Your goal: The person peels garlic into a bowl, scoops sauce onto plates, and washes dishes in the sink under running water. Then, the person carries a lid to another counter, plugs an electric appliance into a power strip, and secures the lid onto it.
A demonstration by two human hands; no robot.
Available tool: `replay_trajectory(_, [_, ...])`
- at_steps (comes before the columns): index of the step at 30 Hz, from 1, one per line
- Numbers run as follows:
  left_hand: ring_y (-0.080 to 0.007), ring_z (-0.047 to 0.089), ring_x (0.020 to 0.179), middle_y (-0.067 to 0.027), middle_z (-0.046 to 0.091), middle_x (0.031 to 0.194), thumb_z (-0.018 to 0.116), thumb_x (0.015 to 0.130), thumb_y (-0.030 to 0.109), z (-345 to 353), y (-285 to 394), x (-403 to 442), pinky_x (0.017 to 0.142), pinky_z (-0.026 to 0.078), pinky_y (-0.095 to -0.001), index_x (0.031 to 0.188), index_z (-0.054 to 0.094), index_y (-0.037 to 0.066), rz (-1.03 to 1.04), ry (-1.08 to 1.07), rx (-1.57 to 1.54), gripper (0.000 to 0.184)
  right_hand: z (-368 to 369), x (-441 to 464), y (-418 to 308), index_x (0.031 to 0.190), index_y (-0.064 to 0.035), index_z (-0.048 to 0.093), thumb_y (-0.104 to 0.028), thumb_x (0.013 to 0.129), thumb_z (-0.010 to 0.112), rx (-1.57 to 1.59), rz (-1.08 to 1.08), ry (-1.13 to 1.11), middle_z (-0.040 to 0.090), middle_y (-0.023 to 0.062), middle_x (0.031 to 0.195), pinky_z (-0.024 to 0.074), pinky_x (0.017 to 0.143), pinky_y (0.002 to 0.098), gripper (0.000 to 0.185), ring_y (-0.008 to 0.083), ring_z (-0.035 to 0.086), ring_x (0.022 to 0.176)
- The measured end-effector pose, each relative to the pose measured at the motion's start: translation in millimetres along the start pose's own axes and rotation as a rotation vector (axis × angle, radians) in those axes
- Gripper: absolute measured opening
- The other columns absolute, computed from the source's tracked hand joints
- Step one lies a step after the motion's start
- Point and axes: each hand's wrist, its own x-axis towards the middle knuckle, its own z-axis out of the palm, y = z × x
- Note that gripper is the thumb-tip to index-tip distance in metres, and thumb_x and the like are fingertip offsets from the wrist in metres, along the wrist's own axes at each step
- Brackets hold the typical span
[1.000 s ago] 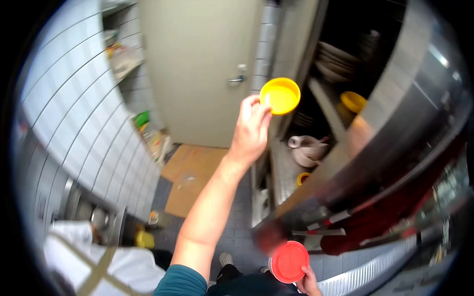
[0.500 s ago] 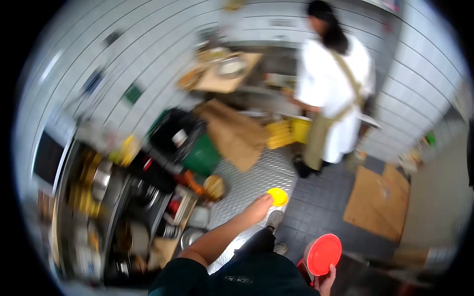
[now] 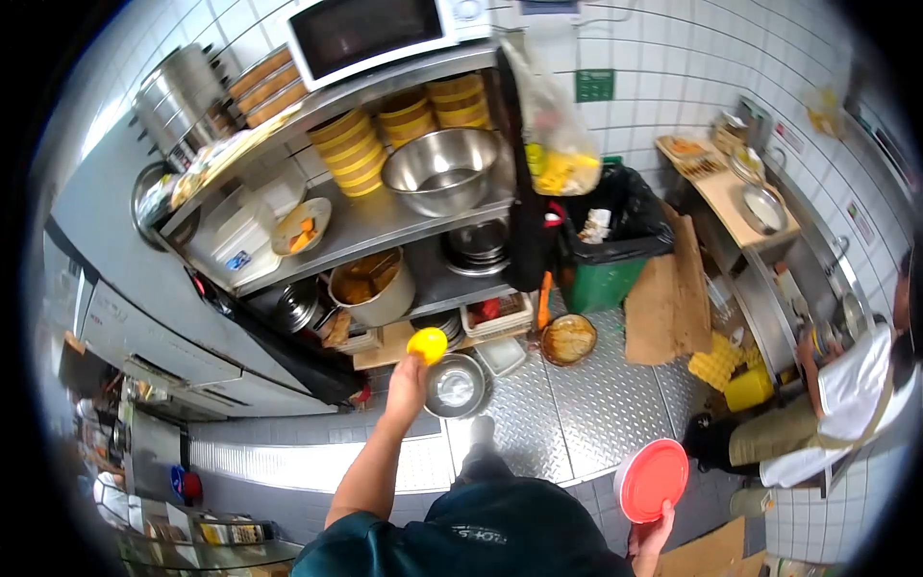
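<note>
My left hand [image 3: 407, 387] is stretched forward, its fingers closed on the edge of a small round yellow dish or lid [image 3: 429, 344]. Just beyond and below it, a steel bowl [image 3: 454, 387] rests on the floor by the shelf. At the lower right, my right hand [image 3: 652, 531] grips a round tub with a red lid [image 3: 656, 479]; its pale side shows on the left. The thumb lies over the red lid, and the other fingers are mostly hidden beneath the tub.
Ahead stands a metal shelf [image 3: 361, 231] with a large steel bowl [image 3: 442, 171], a pot [image 3: 373, 288] and yellow-banded stacks. A microwave [image 3: 370, 38] sits on top. A green bin [image 3: 608, 282], flattened cardboard [image 3: 663, 298] and a brown-crusted bowl [image 3: 568, 339] lie beyond. A co-worker [image 3: 817, 423] stands at a sink, right.
My view has swung left, bringing the shelf, microwave and fridge side into sight and shifting the co-worker to the right edge. Both hands still hold the yellow dish and red-lidded tub.
</note>
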Motion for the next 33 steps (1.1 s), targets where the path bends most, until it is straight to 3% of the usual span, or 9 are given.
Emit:
replay_trajectory(8, [-0.049, 0.059, 0.09, -0.0266, 0.061, 0.095, 0.057, 0.095, 0.004, -38, -168, 232, 0.077, 0.049, -0.0538, 0.095, 0.056, -0.001, 0.169, 0.32, 0.122, 0.005, 214, 85, 92, 0.146, -0.0057, 0.047, -0.031, 0.092, 0.066, -0.181, 0.08, -0.153, 0.056, 0.0089, 0.144, 0.0395, 0.113, 0.0433, 0.063, 0.025, 0.052, 0.134])
replay_trajectory(14, [-0.0506, 0.061, 0.083, -0.0285, 0.064, 0.096, 0.057, 0.095, 0.009, -16, -282, 345, 0.073, 0.05, -0.0563, 0.089, 0.058, 0.002, 0.123, 0.232, 0.2, 0.01, 358, 139, 168, 0.154, -0.0049, 0.038, -0.018, 0.097, 0.059, -0.092, 0.231, -0.348, 0.048, 0.0115, 0.153, 0.0347, 0.118, 0.0439, 0.062, 0.026, 0.046, 0.14])
replay_trajectory(16, [-0.0488, 0.062, 0.09, -0.0288, 0.066, 0.105, 0.059, 0.094, 0.01, -12, -297, 361, 0.078, 0.051, -0.0554, 0.098, 0.064, 0.001, -0.005, 0.091, 0.179, 0.011, 388, 162, 186, 0.151, -0.0028, 0.04, -0.022, 0.099, 0.06, -0.143, 0.346, -0.339, 0.053, 0.013, 0.148, 0.0416, 0.113, 0.0443, 0.059, 0.026, 0.051, 0.136])
replay_trajectory(18, [-0.0458, 0.061, 0.105, -0.0281, 0.064, 0.122, 0.064, 0.092, 0.012, -26, -264, 353, 0.09, 0.05, -0.0526, 0.114, 0.067, 0.001, 0.221, 0.278, 0.354, 0.024, 421, 174, 195, 0.146, -0.0006, 0.045, -0.028, 0.1, 0.059, -0.214, 0.386, -0.361, 0.059, 0.0142, 0.14, 0.0516, 0.103, 0.0446, 0.055, 0.0257, 0.059, 0.127])
replay_trajectory(19, [-0.0439, 0.055, 0.122, -0.0276, 0.056, 0.138, 0.068, 0.091, 0.016, -28, -252, 347, 0.105, 0.045, -0.0497, 0.129, 0.063, 0.0, 0.165, 0.295, 0.391, 0.041, 434, 183, 200, 0.144, 0.0001, 0.047, -0.03, 0.1, 0.059, -0.232, 0.398, -0.385, 0.061, 0.0142, 0.138, 0.0549, 0.099, 0.0441, 0.055, 0.0251, 0.062, 0.124])
replay_trajectory(22, [-0.0392, 0.052, 0.131, -0.025, 0.053, 0.144, 0.07, 0.094, 0.022, -37, -183, 296, 0.109, 0.044, -0.0456, 0.135, 0.059, 0.0, 0.087, 0.08, -0.151, 0.048, 463, 205, 210, 0.144, -0.0008, 0.047, -0.033, 0.1, 0.059, -0.291, 0.469, -0.452, 0.062, 0.0136, 0.135, 0.0584, 0.093, 0.0422, 0.056, 0.0235, 0.065, 0.119])
replay_trajectory(26, [-0.028, 0.054, 0.132, -0.0132, 0.05, 0.149, 0.064, 0.1, 0.04, -27, -115, 223, 0.107, 0.047, -0.045, 0.153, 0.038, 0.006, -0.624, -0.513, -1.159, 0.068, 497, 225, 221, 0.143, -0.0032, 0.049, -0.039, 0.099, 0.06, -0.512, 0.467, -0.515, 0.063, 0.0121, 0.133, 0.0587, 0.091, 0.0389, 0.057, 0.0221, 0.068, 0.112])
replay_trajectory(29, [-0.0268, 0.053, 0.135, -0.0125, 0.048, 0.151, 0.063, 0.098, 0.041, -27, -84, 202, 0.107, 0.048, -0.0468, 0.155, 0.033, 0.008, -0.651, -0.505, -1.427, 0.072, 519, 221, 221, 0.144, -0.0031, 0.049, -0.044, 0.099, 0.061, -0.685, 0.411, -0.588, 0.063, 0.0111, 0.132, 0.0586, 0.088, 0.0366, 0.062, 0.0216, 0.067, 0.111])
replay_trajectory(33, [-0.0283, 0.051, 0.136, -0.0113, 0.047, 0.152, 0.062, 0.095, 0.029, -27, -69, 195, 0.109, 0.046, -0.047, 0.155, 0.032, 0.009, -0.641, -0.295, -1.64, 0.07, 521, 224, 222, 0.151, -0.006, 0.041, -0.045, 0.101, 0.059, -0.465, 0.402, -0.727, 0.061, 0.0118, 0.133, 0.0565, 0.088, 0.0361, 0.066, 0.0208, 0.067, 0.11])
